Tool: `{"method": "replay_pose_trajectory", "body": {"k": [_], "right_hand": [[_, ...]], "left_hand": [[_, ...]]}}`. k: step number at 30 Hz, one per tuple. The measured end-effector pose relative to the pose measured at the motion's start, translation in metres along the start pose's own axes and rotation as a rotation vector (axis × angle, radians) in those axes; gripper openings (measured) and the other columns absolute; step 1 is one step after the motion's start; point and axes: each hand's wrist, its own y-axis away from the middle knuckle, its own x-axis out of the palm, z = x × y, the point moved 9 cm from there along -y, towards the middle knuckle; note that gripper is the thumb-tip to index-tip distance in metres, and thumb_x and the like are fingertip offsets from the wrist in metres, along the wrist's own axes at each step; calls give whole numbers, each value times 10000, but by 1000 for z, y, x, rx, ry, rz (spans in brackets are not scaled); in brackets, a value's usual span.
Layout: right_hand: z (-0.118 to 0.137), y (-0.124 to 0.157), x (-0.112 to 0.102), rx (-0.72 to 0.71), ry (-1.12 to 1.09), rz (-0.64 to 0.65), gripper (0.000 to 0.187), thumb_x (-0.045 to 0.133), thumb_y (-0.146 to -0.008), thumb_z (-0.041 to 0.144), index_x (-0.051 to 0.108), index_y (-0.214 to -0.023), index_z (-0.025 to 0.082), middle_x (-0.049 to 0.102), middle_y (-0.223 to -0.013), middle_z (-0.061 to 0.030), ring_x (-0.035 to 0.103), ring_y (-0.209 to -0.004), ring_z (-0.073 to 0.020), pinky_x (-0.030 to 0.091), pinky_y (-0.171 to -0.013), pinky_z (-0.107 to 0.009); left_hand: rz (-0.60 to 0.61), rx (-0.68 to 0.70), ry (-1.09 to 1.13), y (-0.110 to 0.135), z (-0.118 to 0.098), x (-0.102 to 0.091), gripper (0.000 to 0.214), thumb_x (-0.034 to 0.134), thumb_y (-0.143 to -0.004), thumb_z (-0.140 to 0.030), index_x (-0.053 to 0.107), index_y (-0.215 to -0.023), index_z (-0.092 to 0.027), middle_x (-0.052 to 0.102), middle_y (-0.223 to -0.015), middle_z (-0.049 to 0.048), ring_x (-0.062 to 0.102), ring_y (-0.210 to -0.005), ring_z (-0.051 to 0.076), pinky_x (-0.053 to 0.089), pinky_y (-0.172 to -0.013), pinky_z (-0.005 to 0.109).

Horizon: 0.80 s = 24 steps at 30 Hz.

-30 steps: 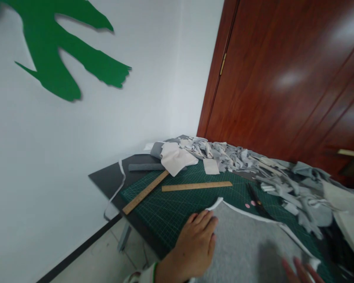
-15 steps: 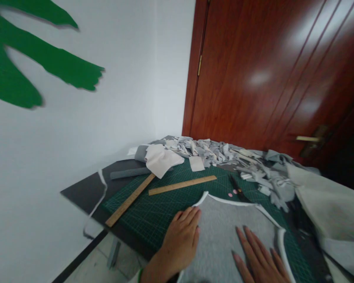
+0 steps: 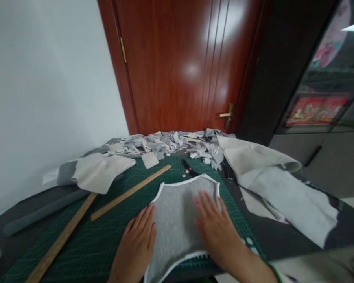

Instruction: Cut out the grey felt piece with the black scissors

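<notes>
Background sign (image 3: 317, 110): lettering blurred; left hand (image 3: 135, 241) touching fabric (image 3: 174, 220).

Dark table (image 3: 262, 236) bearing a green mat (image 3: 97, 243), white-edged grey fabric (image 3: 174, 220) on the mat, heaped scraps (image 3: 165, 143) behind, pale cloth (image 3: 289, 200) right

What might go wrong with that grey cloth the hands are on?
The black scissors lie close to the far edge of the grey cloth, so a slip could bump the cloth or fingers into them. The left hand is at one side and the right hand is spread over the other, so an uneven push might wrinkle it. The little pink discs by the scissors could get hidden underneath if it shifts.
</notes>
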Motion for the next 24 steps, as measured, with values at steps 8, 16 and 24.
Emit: {"method": "replay_pose_trajectory", "body": {"k": [8,16,24], "right_hand": [[62,-60,37,-178,-409,266,612,379,-998,441,299,-1501,102,290,-1574,-121,253,-1468,-248,147,-1215,-537],[-30,-77,54,35,-281,212,618,353,-996,374,316,-1479,-10,310,-1563,-204,264,-1461,-295,213,-1214,-448],[-18,-64,52,-41,-268,240,654,358,-992,454,315,-1489,30,273,-1572,-207,240,-1465,-324,224,-1194,-525]], "left_hand": [[14,55,-12,-2,3,8,519,235,-993,-273,559,-1351,-83,591,-1375,135,584,-1228,258,491,-922,409],[-11,13,0,-2,3,3,502,242,-1004,-288,527,-1381,-119,605,-1370,106,583,-1228,229,486,-939,385],[-25,6,-38,-5,0,-3,479,262,-1001,-258,568,-1338,-111,630,-1339,109,600,-1208,217,497,-919,360]]}}
